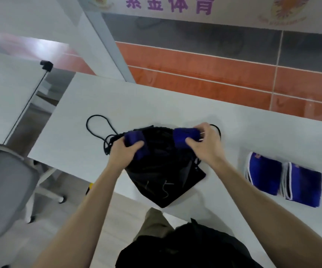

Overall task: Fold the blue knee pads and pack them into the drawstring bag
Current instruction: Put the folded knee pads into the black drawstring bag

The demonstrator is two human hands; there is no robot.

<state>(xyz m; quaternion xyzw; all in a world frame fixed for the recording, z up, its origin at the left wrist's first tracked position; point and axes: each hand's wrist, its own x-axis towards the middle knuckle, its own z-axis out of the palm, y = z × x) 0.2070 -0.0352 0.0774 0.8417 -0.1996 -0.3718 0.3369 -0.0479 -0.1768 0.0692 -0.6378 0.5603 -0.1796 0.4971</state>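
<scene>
A black drawstring bag (162, 171) lies on the white table (156, 105), its cord (96, 124) looping off to the left. My left hand (124, 151) grips a blue knee pad (135, 140) over the bag's left side. My right hand (204, 144) grips another blue knee pad (185, 135) over the bag's right side. Both pads are partly hidden by my fingers. Two more blue knee pads with white trim lie folded on the table at the right: one (262, 172) to the left, the other (303, 185) beside it.
A grey chair (3, 182) stands left of the table. A thin black stand (38, 89) rises at the far left. An orange and grey tiled wall (214, 74) runs behind the table. The table's near edge is by my body.
</scene>
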